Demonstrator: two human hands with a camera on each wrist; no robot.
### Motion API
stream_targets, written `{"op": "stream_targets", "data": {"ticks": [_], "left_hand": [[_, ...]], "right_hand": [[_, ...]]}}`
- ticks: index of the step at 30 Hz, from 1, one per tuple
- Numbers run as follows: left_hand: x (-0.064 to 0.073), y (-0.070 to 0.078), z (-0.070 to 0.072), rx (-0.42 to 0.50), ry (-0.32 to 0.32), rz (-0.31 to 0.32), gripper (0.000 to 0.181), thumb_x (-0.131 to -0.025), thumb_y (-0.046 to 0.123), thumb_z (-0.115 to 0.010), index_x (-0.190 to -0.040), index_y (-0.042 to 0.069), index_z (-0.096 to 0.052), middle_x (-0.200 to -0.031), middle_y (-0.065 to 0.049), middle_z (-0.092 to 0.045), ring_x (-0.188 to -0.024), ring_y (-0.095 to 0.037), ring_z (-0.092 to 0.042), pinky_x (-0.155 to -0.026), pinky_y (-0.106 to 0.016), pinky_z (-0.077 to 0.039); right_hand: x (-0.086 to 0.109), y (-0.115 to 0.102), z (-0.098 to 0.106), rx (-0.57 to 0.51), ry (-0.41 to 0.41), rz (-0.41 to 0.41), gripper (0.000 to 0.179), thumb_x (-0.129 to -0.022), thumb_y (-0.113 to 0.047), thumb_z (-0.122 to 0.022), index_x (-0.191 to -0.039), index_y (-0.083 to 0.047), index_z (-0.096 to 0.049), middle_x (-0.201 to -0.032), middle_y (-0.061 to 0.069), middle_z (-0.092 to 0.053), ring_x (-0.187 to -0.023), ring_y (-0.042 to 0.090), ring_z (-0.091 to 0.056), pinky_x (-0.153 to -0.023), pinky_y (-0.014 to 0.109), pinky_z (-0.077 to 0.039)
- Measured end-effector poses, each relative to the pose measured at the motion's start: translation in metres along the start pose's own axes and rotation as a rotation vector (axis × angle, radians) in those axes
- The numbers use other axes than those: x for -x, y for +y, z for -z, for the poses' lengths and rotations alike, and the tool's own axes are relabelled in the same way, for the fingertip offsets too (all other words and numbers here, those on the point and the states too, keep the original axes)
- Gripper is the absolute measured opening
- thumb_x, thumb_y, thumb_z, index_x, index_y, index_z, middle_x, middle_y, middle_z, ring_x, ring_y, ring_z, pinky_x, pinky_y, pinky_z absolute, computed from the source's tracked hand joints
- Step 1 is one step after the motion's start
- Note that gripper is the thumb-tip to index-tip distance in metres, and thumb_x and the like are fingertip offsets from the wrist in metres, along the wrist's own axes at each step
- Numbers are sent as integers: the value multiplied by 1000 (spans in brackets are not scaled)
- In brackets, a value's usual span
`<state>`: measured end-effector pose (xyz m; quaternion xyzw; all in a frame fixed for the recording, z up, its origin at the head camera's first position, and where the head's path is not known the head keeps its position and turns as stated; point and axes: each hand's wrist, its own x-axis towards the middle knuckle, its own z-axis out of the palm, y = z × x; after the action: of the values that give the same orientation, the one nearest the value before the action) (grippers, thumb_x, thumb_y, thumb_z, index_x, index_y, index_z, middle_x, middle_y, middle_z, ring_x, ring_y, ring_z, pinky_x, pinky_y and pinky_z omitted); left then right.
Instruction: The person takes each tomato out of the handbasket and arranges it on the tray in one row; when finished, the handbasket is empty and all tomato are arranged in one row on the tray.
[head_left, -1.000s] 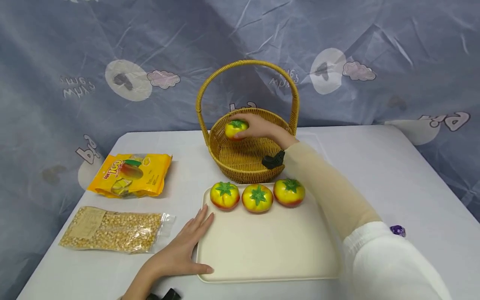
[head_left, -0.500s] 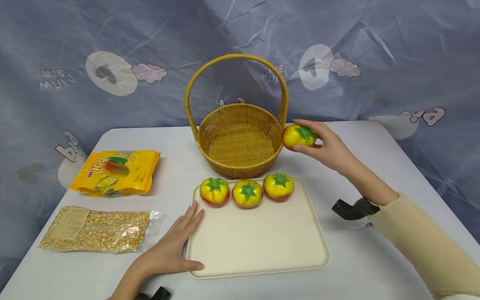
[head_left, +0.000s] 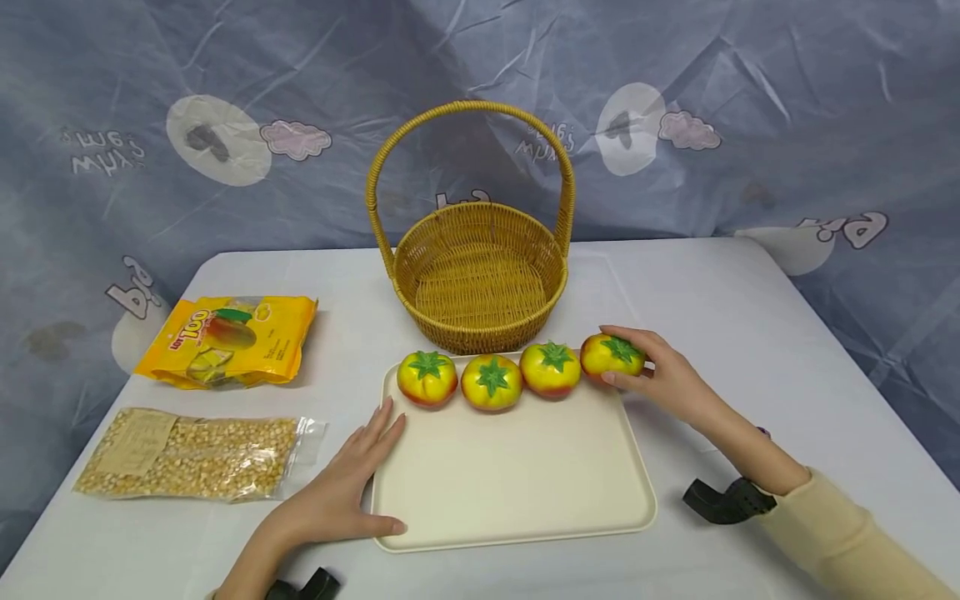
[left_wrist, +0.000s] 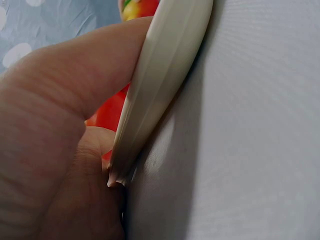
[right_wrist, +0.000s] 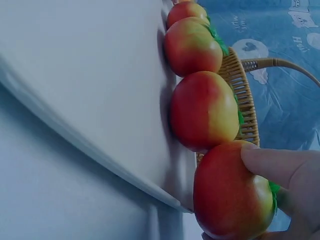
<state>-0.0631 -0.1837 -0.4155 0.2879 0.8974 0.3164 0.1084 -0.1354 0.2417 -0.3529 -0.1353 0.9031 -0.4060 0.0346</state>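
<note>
My right hand (head_left: 667, 375) holds a yellow-red artificial persimmon (right_wrist: 227, 192) with a green star-shaped leaf top, thumb on its near side. It is at the back right corner of the cream tray (head_left: 517, 475), overlapping the rim. Along the tray's back edge stand three similar persimmons (head_left: 491, 383) in a row; the right-hand one is right beside the held one. My left hand (head_left: 341, 483) rests at the tray's left edge, fingers spread and thumb on the front left corner. In the left wrist view the thumb lies over the tray's rim (left_wrist: 165, 65).
Behind the tray stands a wicker basket (head_left: 480, 333) with a tall arched handle and nothing inside. On the left lie a yellow mango-candy bag (head_left: 232, 342) and a clear pack of corn kernels (head_left: 217, 458). A printed grey curtain (head_left: 480, 50) hangs behind the table.
My right hand has carried the persimmon out of the basket, rightward past its rim, then down to the tray's back right corner. My left hand keeps its place on the tray.
</note>
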Motion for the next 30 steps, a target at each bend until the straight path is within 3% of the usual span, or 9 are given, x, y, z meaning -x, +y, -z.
{"op": "stream_targets", "data": {"ticks": [11,19,26,30], "left_hand": [[0,1,-2,8,1,0,120,-63,51,-80,-151,10,-10,-155,-5,10,-139,-24,2,-109,-27,4],[1,1,-2,5,0,8,123,-63,52,-80,-151,8,-5,-155,-7,10,-140,-23,2,-108,-23,5],[1,-2,-4,8,-2,1,122,-64,51,-80,-150,6,-5,-155,-7,10,-140,-24,2,-108,-23,5],[1,-5,-7,21,-6,13,123,-65,55,-78,-151,9,-4,-155,-6,10,-139,-23,2,-109,-25,5]], "right_hand": [[-4,1,-19,34,-8,61,62,-84,-20,-71,-138,-7,-44,-136,22,-39,-120,40,-39,-91,59,-39],[-6,4,-28,78,-32,80,69,-87,-23,-67,-144,-5,-33,-138,26,-36,-122,43,-38,-97,60,-32],[-1,4,-21,52,-80,33,80,-90,-28,-63,-150,-6,-15,-146,27,-22,-128,46,-28,-98,61,-28],[16,10,-7,23,-47,64,75,-93,-23,-60,-151,-10,-14,-149,23,-19,-129,47,-25,-99,62,-26]]}}
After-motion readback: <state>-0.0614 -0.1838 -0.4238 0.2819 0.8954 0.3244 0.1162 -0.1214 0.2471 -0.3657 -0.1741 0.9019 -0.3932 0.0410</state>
